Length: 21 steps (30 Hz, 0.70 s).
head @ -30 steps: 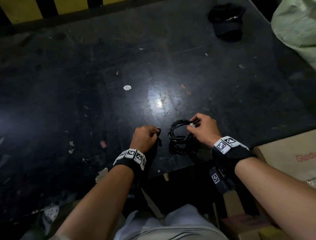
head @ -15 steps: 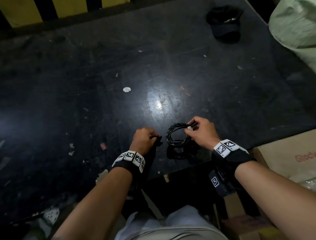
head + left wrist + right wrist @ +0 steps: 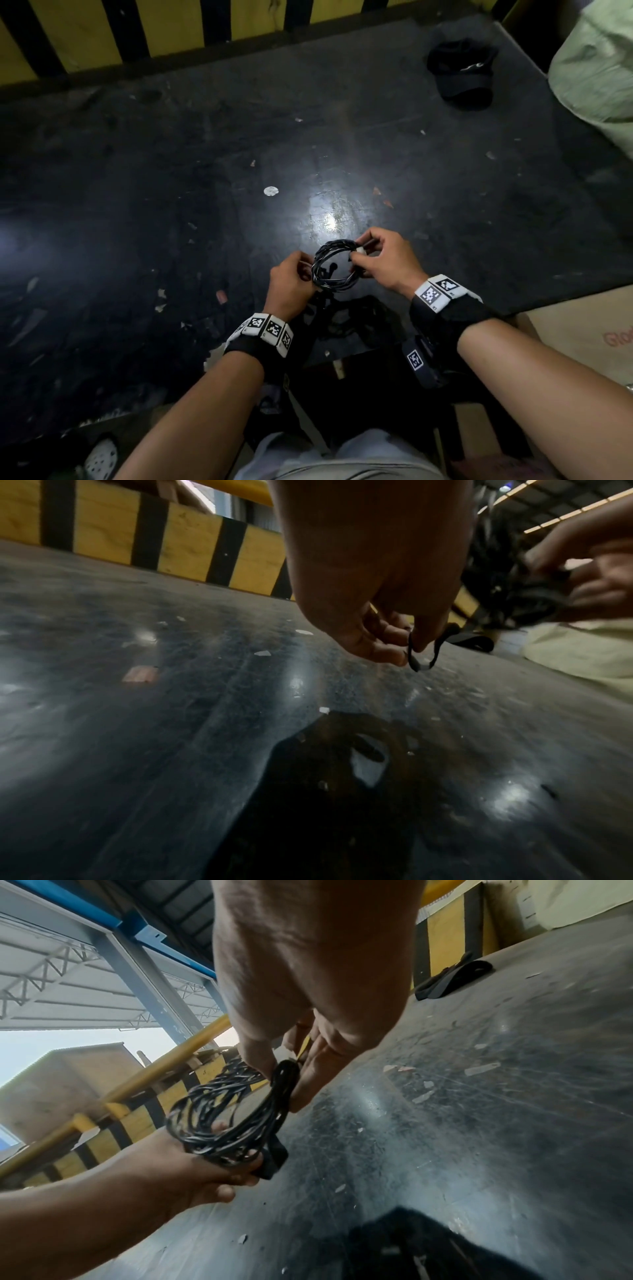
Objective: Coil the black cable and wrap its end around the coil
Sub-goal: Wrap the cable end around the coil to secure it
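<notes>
Head view: the thin black cable [image 3: 334, 265], wound into a glossy round coil of several turns, hangs just above the scuffed dark table [image 3: 171, 212] near its front edge. My right hand [image 3: 383, 260] pinches its right side and my left hand [image 3: 291, 284] grips its left side.

Left wrist view: my fingers [image 3: 387, 653] curl round a short black end; the coil is blurred.

Right wrist view: thumb and fingers clamp the bunched strands [image 3: 236, 1112]; a small white piece there is unclear.

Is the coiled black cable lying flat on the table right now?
No, both hands hold the black cable coil up above the dark table.
</notes>
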### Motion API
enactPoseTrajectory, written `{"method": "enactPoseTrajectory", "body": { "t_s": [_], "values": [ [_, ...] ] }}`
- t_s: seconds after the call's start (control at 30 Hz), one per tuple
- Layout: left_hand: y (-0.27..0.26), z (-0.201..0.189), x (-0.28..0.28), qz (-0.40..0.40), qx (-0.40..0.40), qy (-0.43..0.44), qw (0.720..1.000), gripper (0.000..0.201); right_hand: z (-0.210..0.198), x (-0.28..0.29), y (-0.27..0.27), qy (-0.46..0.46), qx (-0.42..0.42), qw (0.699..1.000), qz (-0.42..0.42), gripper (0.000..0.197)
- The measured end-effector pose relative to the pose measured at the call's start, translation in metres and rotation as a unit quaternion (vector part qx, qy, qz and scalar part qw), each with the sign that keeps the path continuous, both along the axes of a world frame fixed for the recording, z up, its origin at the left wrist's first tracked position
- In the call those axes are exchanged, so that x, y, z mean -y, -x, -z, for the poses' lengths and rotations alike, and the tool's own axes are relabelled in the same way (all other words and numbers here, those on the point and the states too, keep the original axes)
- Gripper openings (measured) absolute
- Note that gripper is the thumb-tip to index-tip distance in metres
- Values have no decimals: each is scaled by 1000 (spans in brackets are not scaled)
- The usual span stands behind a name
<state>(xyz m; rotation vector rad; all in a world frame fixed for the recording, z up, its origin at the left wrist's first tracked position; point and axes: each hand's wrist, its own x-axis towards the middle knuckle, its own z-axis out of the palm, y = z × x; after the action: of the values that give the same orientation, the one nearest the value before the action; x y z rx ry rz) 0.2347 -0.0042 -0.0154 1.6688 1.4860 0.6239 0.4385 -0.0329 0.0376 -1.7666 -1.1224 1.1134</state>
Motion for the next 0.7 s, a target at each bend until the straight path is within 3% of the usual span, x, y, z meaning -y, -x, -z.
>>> {"method": "enactPoseTrajectory", "body": {
  "t_s": [0.17,0.33,0.57,0.7],
  "values": [
    [9,-1,2,-42,75,31,996,19,12,-3,-2,4,108,994,7,14],
    [16,-4,3,-61,144,100,983,15,20,-4,3,21,89,996,16,17],
    [20,-8,10,-98,258,208,938,6,26,-4,12,18,109,994,20,15],
    [21,-15,9,-102,279,266,917,12,25,-6,18,16,128,991,16,14]
  ]
}}
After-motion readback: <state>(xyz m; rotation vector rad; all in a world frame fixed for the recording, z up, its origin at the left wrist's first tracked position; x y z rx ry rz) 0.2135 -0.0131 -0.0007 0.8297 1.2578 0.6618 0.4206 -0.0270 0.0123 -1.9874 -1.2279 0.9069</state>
